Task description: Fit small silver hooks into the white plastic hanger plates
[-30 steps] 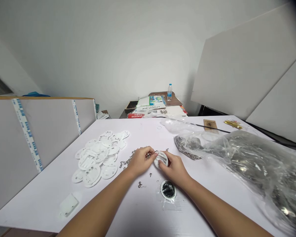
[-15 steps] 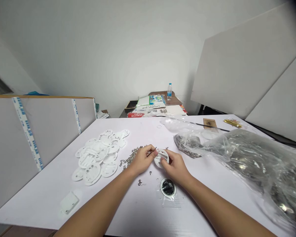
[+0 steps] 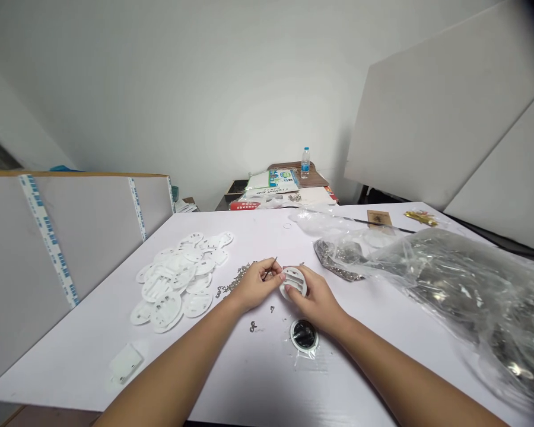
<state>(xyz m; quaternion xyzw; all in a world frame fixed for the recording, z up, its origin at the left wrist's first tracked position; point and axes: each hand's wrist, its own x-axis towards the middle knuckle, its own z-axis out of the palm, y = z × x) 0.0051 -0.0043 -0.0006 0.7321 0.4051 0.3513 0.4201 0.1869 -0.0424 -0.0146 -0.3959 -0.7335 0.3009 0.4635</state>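
My right hand (image 3: 315, 296) holds a round white plastic piece (image 3: 299, 277) with battery-like slots, tilted to face me, its thumb pressed on the lower edge. My left hand (image 3: 258, 283) is closed round a thin dark rod-like tool (image 3: 272, 266), its tip pointing up. The left fingertips touch or nearly touch the piece's left edge. Behind and beside my left hand lies a heap of small metal clips (image 3: 235, 280). Nearer me lie a loose metal clip (image 3: 253, 327) and a smaller one (image 3: 272, 309). A black disc with a white rim (image 3: 304, 336) lies on clear film below my right hand.
Many similar white round pieces (image 3: 167, 309) are piled at the left, with a white rectangular piece (image 3: 126, 363) nearer me. Large clear plastic bags (image 3: 431, 279) of metal parts cover the right side. A low partition (image 3: 93, 219) borders the left; a bottle (image 3: 305, 163) stands at the back.
The tool in my left hand has swung from pointing at the white piece to pointing upward, away from it. The white piece stays in my right hand, turned slightly.
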